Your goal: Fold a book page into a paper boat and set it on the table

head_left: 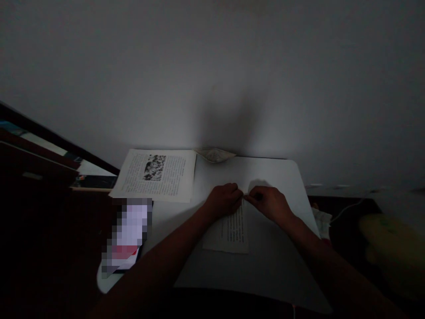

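A printed sheet of paper (232, 235) lies on the white table in front of me, its lower part showing below my hands. My left hand (226, 200) is closed over the upper part of this sheet, fingers curled. Close beside it, my right hand (267, 201) pinches the sheet's top right edge between thumb and finger. The two hands nearly touch at that edge. Further left rests a stack of printed pages (177, 177) with a dark picture on the top page. A folded paper piece (214, 155) stands against the wall behind my hands.
The white table (275, 274) meets a grey wall (166, 79). A phone or tablet (131, 230) with a lit, blurred screen lies at the left edge. To the right, beyond the table, are a pale cable (348, 206) and a dim yellowish object (392, 252).
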`<state>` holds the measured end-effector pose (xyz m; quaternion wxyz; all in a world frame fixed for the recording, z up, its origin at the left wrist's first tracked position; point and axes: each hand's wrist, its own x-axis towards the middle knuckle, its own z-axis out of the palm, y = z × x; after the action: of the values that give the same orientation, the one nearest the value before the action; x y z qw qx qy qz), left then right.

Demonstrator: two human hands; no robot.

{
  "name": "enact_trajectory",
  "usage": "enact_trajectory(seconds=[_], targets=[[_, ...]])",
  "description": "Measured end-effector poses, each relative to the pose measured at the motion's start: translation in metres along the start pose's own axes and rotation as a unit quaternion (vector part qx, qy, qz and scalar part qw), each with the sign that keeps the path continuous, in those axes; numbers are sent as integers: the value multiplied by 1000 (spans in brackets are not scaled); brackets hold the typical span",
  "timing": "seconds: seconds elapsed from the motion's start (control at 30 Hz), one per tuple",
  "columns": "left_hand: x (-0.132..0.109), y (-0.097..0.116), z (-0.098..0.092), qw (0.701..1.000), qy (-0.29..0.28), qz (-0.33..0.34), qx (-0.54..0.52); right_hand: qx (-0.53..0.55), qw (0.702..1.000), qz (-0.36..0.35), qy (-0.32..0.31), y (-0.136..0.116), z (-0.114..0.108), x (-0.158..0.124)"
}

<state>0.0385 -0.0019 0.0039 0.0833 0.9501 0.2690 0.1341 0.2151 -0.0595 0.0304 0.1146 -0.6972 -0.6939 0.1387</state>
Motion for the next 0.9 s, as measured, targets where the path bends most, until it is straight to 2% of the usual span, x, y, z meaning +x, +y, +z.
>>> enact_trajectory(seconds=[0.2, 0.47, 0.7, 0.9], targets=[[0, 0, 0, 1000, 0, 7, 14, 2, 998, -31, -49, -2, -4, -14], [-2, -2, 0, 1000, -9, 15, 11, 14, 997, -32, -68, -14, 1, -53], [-1, -5, 0, 999, -18, 32, 23, 30, 995, 53, -80, -34, 10, -94], [-2, -2, -4, 999, -17, 30, 34, 68, 989, 115, -57, -42, 14, -108]])
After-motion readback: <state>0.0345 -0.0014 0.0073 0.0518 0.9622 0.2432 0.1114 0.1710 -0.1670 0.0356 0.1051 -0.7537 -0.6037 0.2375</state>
